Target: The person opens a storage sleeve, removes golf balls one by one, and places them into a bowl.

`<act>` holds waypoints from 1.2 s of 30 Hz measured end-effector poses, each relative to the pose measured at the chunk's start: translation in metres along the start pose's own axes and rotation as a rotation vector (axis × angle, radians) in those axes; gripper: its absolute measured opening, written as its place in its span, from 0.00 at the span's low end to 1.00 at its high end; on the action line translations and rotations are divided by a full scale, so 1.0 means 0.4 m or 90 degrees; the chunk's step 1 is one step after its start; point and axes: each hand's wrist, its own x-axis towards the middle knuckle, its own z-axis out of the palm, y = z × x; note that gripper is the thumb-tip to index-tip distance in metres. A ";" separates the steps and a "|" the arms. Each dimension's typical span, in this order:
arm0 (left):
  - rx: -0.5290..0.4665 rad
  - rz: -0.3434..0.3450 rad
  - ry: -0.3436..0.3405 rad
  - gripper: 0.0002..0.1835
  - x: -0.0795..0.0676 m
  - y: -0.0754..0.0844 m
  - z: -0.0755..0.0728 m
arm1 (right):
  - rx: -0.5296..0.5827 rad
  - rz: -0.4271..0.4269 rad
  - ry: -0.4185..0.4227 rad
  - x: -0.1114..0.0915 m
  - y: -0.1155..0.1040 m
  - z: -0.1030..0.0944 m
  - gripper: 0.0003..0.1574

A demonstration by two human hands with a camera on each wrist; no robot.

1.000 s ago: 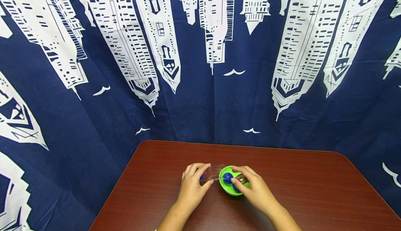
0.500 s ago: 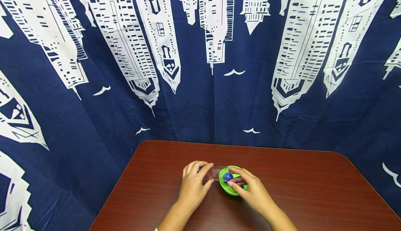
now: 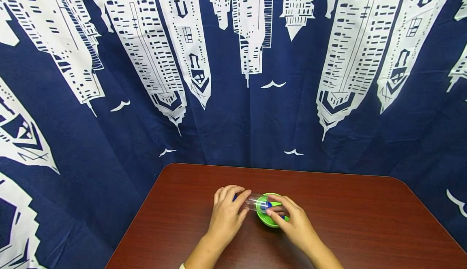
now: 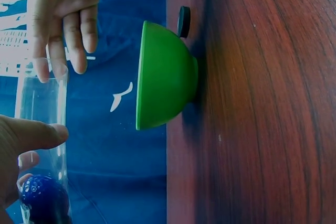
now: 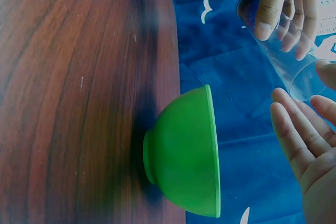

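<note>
My left hand [image 3: 225, 214] grips a clear tube [image 4: 42, 103], tilted and mostly lying on its side. A blue ball [image 4: 44, 198] sits in the end near my left palm. The thumb and forefinger of my right hand [image 3: 290, 216] pinch the tube's open end from both sides, while its other fingers stay fairly straight, as the right wrist view shows. Below the tube stands a green bowl [image 5: 184, 150] on the table. Blue balls [image 3: 269, 206] show in it from above, one through the tube wall, partly hidden by my right hand.
A small dark disc, like a lid [image 4: 184, 22], stands close behind the bowl on the reddish-brown wooden table [image 3: 328, 212]. Beyond the table's far edge hangs a blue cloth [image 3: 226, 131] printed with white buildings and birds.
My right hand has shifted slightly left, from over the bowl to the tube's mouth. The tube's open end has come further right over the bowl. The bowl stays in place.
</note>
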 end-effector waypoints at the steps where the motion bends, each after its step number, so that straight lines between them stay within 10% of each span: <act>1: 0.001 0.002 -0.001 0.30 0.001 0.001 -0.001 | 0.004 0.002 0.000 -0.001 0.000 0.000 0.24; 36: 0.041 0.031 -0.032 0.29 0.011 0.012 -0.024 | 0.126 0.028 -0.017 -0.021 0.015 0.014 0.26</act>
